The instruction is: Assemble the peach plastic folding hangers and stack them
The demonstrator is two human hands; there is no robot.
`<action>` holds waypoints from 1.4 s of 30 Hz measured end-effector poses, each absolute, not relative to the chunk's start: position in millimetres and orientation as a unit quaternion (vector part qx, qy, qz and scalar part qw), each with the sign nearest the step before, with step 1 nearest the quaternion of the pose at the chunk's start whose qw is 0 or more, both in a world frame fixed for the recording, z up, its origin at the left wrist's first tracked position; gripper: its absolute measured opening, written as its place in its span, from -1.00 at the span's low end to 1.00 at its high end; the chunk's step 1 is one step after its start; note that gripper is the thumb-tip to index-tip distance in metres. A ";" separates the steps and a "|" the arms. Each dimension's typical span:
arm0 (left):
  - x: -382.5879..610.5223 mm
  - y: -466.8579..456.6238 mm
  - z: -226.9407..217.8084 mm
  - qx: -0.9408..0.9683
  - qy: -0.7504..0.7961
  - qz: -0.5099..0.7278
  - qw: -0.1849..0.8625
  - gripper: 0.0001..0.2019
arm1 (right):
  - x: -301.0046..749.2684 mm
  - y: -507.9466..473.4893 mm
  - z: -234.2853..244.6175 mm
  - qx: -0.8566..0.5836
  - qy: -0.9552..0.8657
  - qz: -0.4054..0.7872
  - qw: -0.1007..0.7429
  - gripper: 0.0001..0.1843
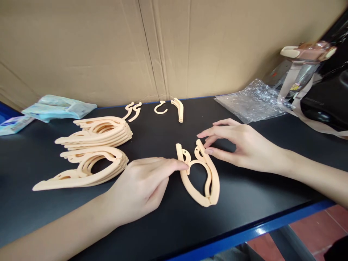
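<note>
A folded cream plastic folding hanger (214, 181) lies flat on the black tabletop in front of me, its two arms pointing away and its hook tucked between them. From the left, my left hand (144, 181) reaches to it with fingers pressed together, a stretched fingertip on the left arm; its other fingers are partly hidden. On the other side, my right hand (241, 145) has its fingers apart and curved, with the thumb at the right arm's tip. To the left lie two stacks of similar folded hangers, the far stack (119, 130) and the near stack (108, 174).
Along the back lie loose small curved pieces (135, 111), a separate hook (161, 107) and several nested hanger arms (178, 110). A blue-white packet (58, 107) sits back left. Clear plastic wrap (250, 103) and a strapped bottle (301, 69) stand right, before the cardboard wall (217, 43).
</note>
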State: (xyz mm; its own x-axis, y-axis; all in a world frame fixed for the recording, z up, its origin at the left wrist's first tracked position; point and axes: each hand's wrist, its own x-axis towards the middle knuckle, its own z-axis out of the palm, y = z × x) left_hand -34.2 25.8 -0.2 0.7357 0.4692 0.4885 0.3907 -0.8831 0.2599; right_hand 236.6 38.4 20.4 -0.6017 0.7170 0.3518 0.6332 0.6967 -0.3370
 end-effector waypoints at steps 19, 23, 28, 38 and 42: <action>-23.1 14.8 11.9 0.970 0.132 0.204 0.000 -0.68 | 237.8 40.7 14.0 -0.279 -0.951 0.098 0.094 -0.12; -23.1 18.8 7.8 0.958 0.201 0.204 0.014 -0.60 | 237.6 38.3 19.4 -0.318 -0.943 0.037 0.091 -0.08; -23.3 22.4 3.2 0.942 0.243 0.229 0.029 -0.65 | 237.3 34.1 24.7 -0.336 -0.937 0.014 0.090 -0.14; -24.2 23.2 0.4 0.936 0.290 0.198 0.031 -0.30 | 228.1 26.4 15.6 -0.306 -0.937 0.051 0.158 -0.13; -22.9 22.3 1.3 0.932 0.304 0.193 0.040 -0.36 | 226.2 26.0 13.8 -0.292 -0.935 0.056 0.192 -0.17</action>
